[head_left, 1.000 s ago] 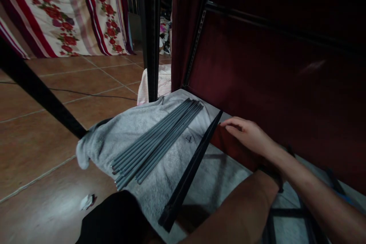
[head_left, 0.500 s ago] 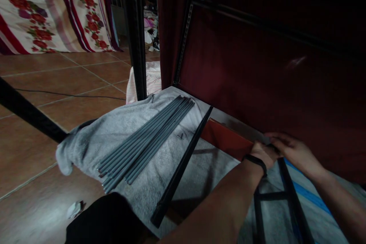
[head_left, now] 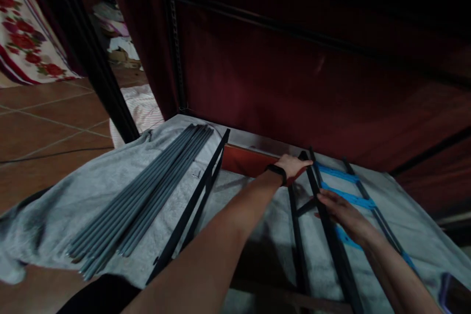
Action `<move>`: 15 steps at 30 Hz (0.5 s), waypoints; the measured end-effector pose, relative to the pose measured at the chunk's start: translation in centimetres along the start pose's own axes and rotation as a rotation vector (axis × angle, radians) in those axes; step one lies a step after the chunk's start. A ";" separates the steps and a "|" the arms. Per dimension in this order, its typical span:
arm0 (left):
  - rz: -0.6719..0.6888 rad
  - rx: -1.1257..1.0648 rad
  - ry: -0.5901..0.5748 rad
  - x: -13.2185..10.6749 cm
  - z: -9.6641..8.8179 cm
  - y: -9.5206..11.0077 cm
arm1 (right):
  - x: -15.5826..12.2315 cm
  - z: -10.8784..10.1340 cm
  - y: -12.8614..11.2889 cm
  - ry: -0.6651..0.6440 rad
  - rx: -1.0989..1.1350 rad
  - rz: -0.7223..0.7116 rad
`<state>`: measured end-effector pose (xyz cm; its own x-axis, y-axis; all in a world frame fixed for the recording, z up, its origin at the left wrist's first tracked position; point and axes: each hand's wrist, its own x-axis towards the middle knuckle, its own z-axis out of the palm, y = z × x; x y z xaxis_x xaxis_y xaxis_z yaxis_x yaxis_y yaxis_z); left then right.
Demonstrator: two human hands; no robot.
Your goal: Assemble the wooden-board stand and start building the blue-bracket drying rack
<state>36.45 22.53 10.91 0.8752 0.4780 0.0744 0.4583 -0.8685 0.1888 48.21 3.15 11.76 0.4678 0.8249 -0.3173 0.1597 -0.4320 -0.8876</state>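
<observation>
A black metal frame [head_left: 333, 243] stands on the grey cloth, with an orange-brown panel [head_left: 243, 161] spanning its far end. My left hand [head_left: 292, 164], a black band on its wrist, closes around the far corner where panel and right-hand bar meet; its thumb lies across the bar top. Nearer to me, my right hand [head_left: 342, 211] holds the same bar from the right, fingertips on its upper edge. Its lower fingers are partly hidden. A second black side [head_left: 195, 203] of the frame runs along the left, untouched.
Several grey rods [head_left: 143, 191] lie bundled on the cloth [head_left: 47, 225], left of the frame. A small metal piece [head_left: 196, 175] lies beside them. Blue strips [head_left: 349, 199] join dark bars at the right. A dark red sheet [head_left: 279, 83] hangs behind; a black post [head_left: 91, 54] rises at left.
My view has swung right. My right hand has come away from the far corner, back along the bar toward me. My left hand stays at the corner.
</observation>
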 end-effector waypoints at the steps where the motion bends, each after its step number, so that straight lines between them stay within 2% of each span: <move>1: 0.019 0.006 -0.019 0.1 -0.2 -0.2 | -0.9 0.3 0.4 0.016 0.055 -0.013; 3: 0.052 0.021 -0.054 0.5 -0.5 -0.4 | -2.7 0.4 1.3 0.061 0.127 -0.013; 5: 0.073 0.039 -0.081 1.0 -0.8 -0.5 | -4.6 0.3 2.4 0.051 0.174 0.040; 10: 0.056 0.061 -0.183 2.0 -1.3 -0.4 | -8.3 1.5 5.3 -0.225 0.470 0.217; 15: 0.032 0.078 -0.194 2.2 -1.8 0.3 | -8.2 2.5 6.4 -0.461 0.902 0.253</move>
<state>38.23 23.51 12.93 0.8995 0.4222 -0.1127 0.4337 -0.8941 0.1121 43.23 -5.43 7.82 -0.0099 0.8894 -0.4571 -0.6941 -0.3351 -0.6371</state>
